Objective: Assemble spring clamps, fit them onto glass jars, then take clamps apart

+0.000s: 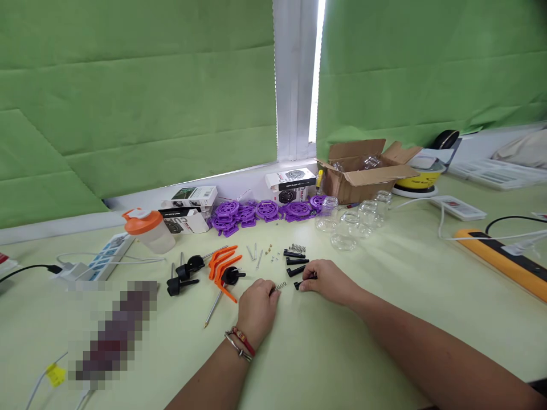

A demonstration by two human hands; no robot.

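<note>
My left hand (257,308) rests on the pale green table (384,319) and pinches a small metal spring (280,286) at its fingertips. My right hand (329,280) grips a short black plastic part (299,284) just right of the spring. Two more black parts (296,261) and another spring (297,248) lie just behind the hands. Orange plastic pieces (222,265), black knobs (188,272) and thin metal pins (255,253) lie to the left.
Purple gear-like parts (256,212) line the back by small boxes (292,183). Glass jars (354,222) and an open cardboard box (363,171) stand right of them. An orange-lidded cup (149,229), a white power strip (100,259) and an orange power strip (504,256) sit at the sides.
</note>
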